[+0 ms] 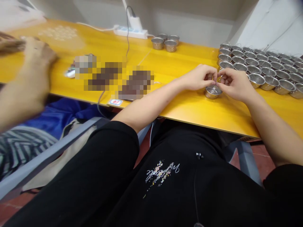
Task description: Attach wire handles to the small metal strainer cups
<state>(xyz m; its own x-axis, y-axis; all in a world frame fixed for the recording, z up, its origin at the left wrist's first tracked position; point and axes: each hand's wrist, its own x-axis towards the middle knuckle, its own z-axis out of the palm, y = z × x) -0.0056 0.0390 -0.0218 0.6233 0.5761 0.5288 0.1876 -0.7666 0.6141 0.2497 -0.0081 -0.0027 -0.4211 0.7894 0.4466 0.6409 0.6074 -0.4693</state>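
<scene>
A small perforated metal cup stands upright on the yellow table beneath my two hands. From the left side, my left hand reaches over its rim with thumb and fingertips pinched together. Facing it, my right hand is pinched in the same way, and the fingertips of both hands nearly meet above the cup. Whatever is between the fingers is too small to make out. To the right of my right hand stand rows of similar metal cups, many with thin wire loops above them.
Several more metal cups sit at the back near a white power strip. Two blurred dark objects lie left of my forearm, with a cable nearby. At far left, a co-worker's hand rests near small pale pieces.
</scene>
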